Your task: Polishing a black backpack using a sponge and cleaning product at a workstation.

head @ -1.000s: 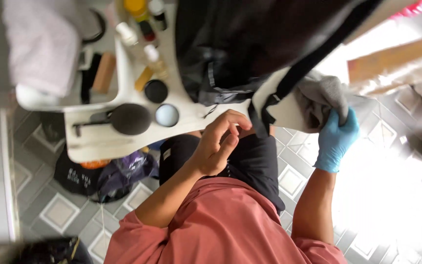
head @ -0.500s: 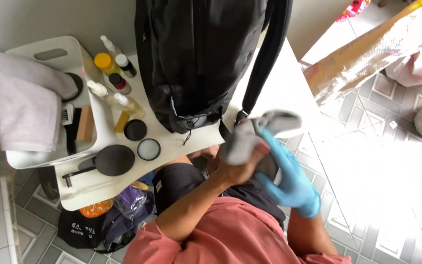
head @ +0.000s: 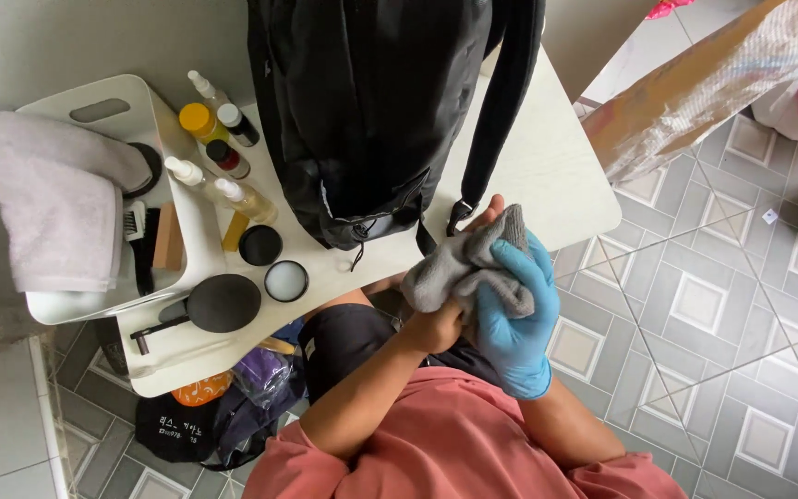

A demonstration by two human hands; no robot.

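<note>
Centrally, a black backpack (head: 371, 111) is stood on the white table (head: 556, 176). Just below its strap buckle, a grey cloth (head: 459, 268) is gripped by both hands — the bare left hand (head: 436, 323) clenched underneath, the blue-gloved right hand (head: 514, 314) wrapped over it. Left of the backpack, small bottles (head: 219, 148) are clustered.

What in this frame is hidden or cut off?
- Head view: left hand fingers, hidden inside the grey cloth.
- Head view: black backpack top, cut off by the upper edge.
- Head view: what lies in the white tray, partly covered by the folded towel.
- Head view: right hand in blue glove; its palm is turned away.
</note>
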